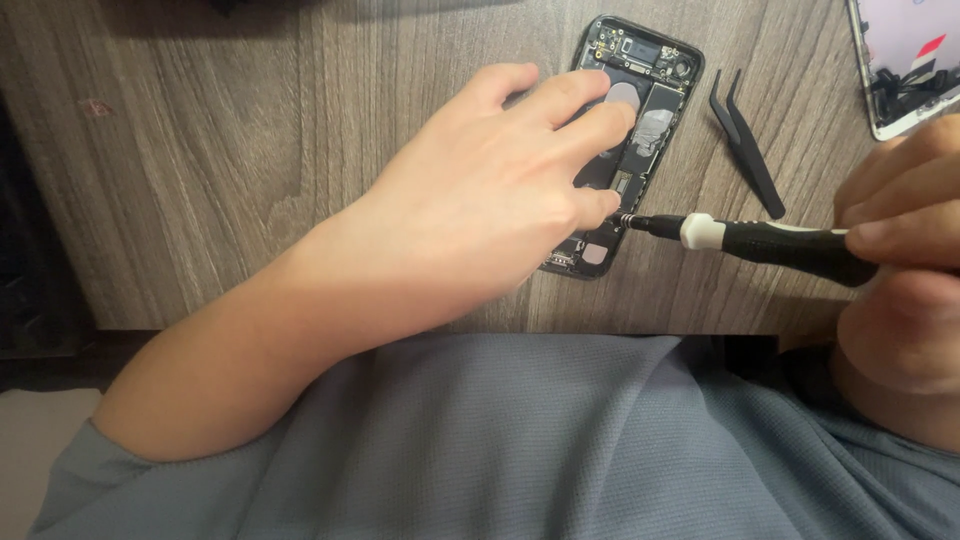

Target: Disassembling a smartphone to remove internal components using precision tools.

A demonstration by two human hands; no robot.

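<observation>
An opened black phone body [640,90] lies on the wooden table [250,150], its circuit boards and metal shields exposed. My left hand [480,200] rests flat over its lower half, fingers pressing on the inner parts. My right hand [900,250] grips a black precision screwdriver [770,240] with a white collar. The screwdriver lies nearly level and its metal tip touches the phone's right edge, next to my left fingertips.
Black pointed tweezers [745,140] lie on the table right of the phone. A detached phone screen with a white frame [900,70] sits at the top right corner. The table's front edge runs just above my grey shirt [560,440].
</observation>
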